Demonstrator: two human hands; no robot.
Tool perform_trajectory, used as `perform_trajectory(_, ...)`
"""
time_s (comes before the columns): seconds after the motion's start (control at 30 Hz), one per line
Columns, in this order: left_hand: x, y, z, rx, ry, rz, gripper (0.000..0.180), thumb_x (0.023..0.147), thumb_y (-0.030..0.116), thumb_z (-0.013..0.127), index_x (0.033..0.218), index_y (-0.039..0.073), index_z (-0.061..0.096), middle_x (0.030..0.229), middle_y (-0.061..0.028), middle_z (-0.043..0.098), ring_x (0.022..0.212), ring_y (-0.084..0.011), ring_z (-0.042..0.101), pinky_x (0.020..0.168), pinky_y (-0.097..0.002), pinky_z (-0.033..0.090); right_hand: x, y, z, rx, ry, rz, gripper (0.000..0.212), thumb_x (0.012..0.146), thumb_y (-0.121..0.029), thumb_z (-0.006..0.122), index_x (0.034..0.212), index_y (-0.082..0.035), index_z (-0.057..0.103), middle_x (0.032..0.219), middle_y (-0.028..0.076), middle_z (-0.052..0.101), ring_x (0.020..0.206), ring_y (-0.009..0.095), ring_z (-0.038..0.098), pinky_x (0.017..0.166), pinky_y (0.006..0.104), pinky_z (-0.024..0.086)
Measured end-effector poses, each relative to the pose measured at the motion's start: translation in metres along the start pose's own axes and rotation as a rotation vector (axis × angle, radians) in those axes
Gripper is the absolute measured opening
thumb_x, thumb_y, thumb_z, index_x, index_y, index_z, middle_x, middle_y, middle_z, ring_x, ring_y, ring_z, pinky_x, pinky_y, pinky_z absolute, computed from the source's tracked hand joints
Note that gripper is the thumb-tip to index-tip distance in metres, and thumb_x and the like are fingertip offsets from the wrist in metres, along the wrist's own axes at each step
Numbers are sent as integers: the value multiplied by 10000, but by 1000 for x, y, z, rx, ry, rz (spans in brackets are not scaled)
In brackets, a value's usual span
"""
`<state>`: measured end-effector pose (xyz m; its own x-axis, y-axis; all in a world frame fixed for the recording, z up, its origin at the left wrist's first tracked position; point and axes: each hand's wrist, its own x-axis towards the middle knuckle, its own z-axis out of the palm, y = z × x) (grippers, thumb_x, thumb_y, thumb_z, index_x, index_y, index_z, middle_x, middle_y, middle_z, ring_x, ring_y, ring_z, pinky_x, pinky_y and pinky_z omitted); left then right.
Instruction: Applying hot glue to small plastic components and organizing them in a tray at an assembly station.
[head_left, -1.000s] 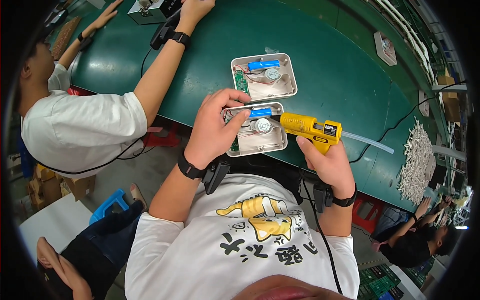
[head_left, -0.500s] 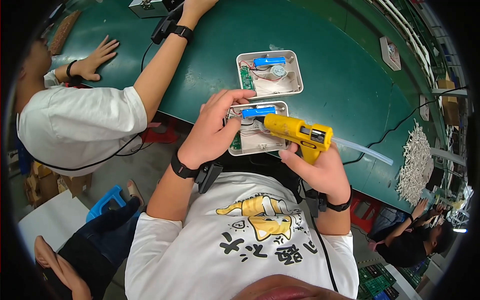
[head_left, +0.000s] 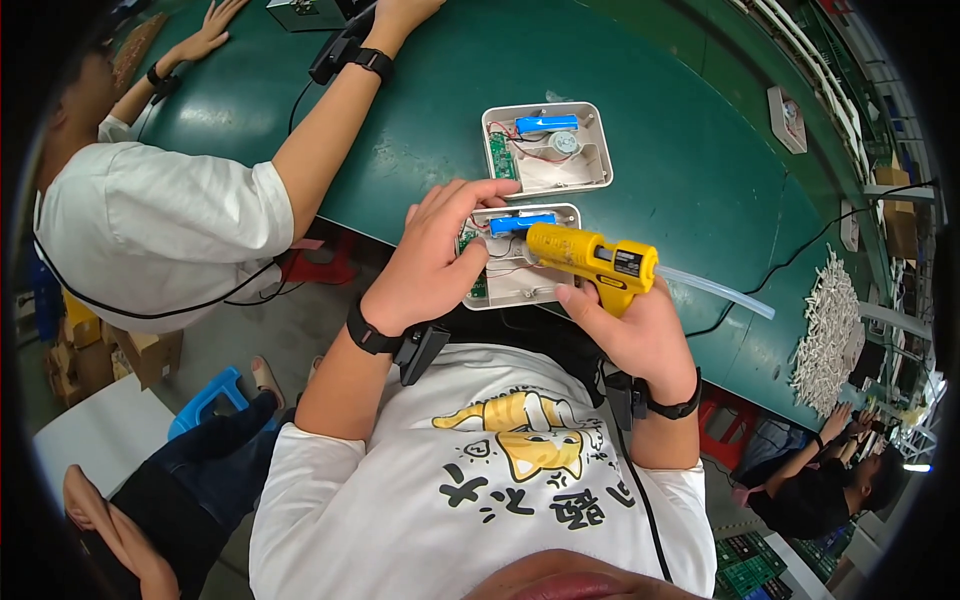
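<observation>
My right hand [head_left: 645, 335] is closed round a yellow hot glue gun [head_left: 590, 262], with a clear glue stick [head_left: 715, 290] trailing out of its back. The gun's nose is over the nearer white plastic housing [head_left: 535, 291], by the blue battery [head_left: 522, 223]; its tip is hard to see. My left hand [head_left: 430, 255] grips the left side of that housing, fingers along the far edge and thumb over the inside. A green circuit board and thin wires show partly beneath the hand. Just beyond lies a second open housing [head_left: 606, 160] with a blue battery, round speaker-like disc, board and wires.
Small white pieces form a pile [head_left: 828, 335] on the green table [head_left: 680, 150] at right. A black cable [head_left: 775, 265] runs beside it. At left a co-worker's arm [head_left: 335, 145] reaches over the table. A small white tray [head_left: 787, 120] lies far right.
The glue gun has turned slightly, its rear and glue stick shifting left. My left hand stays on the nearer housing. The co-worker's far hand has moved farther away over the table.
</observation>
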<state>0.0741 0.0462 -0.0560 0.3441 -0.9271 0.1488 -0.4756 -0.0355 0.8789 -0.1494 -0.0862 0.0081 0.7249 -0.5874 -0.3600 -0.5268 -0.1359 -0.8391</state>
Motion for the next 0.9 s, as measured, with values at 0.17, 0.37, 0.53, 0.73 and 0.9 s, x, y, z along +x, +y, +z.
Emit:
perform_trajectory(0.17,0,0,-2,-7,-10,3,641,835,-4,533,1456,143,600,1236,-78,651,1230,-268,588,1059,-425,389,9,-4,4,72,10,-101,199,951,-139,818,1023,-5,691,904,-12,669,807,70,595,741,267,520)
perform_trajectory(0.37,1,-4,-3,-524,13,-147,619,840,88,672,1453,67,585,1298,-119,648,1232,-295,585,1073,-461,415,11,6,6,170,-42,-256,203,956,-104,790,1073,4,665,932,29,696,780,94,645,710,264,531)
perform_trajectory(0.53,-15,43,-11,243,70,141,773,749,208,861,1443,19,580,1317,-155,653,1215,-344,584,1085,-441,450,-10,52,-39,520,101,-223,184,1005,-150,699,1105,-23,610,1054,112,743,709,122,646,672,291,543)
perform_trajectory(0.73,20,71,3,391,-149,411,953,604,332,959,1427,31,583,1267,-150,663,1120,-362,610,1003,-447,493,-44,126,-74,881,461,-405,190,1048,-232,590,1120,-58,571,1147,190,747,605,135,555,606,314,503)
perform_trajectory(0.9,113,101,48,368,-139,571,934,648,433,923,1410,24,571,1206,-178,658,1106,-391,631,970,-465,529,-42,153,-74,1094,718,-526,187,1057,-230,558,1140,-63,569,1140,208,745,577,142,520,576,309,466)
